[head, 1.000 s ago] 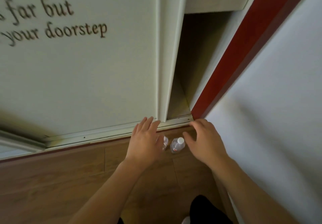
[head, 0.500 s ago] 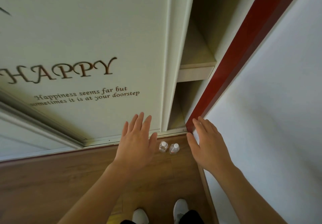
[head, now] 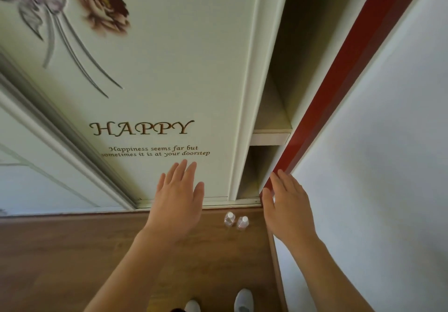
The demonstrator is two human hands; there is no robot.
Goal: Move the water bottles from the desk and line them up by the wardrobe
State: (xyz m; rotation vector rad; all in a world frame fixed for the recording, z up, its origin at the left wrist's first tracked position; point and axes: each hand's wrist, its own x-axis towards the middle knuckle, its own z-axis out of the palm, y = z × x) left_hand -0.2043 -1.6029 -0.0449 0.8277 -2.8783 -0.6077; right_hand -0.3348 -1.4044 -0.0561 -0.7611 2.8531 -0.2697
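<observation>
two water bottles (head: 229, 219) with white caps stand up on the brown floor (head: 72, 251), side by side and very close. they are right by the bottom rail of the wardrobe (head: 189, 69). they sit between the two hands, lower than all the fingertips.

the left hand (head: 177, 197) is flat and loose, with straight fingers that hold nothing. its fingertips point up at the wardrobe door, just under the small brown words. the right hand (head: 287, 205) is loose too, fingers straight, holding nothing. its fingertips are by the red frame (head: 339, 81), and the white wall (head: 375, 166) is to their right.
</observation>
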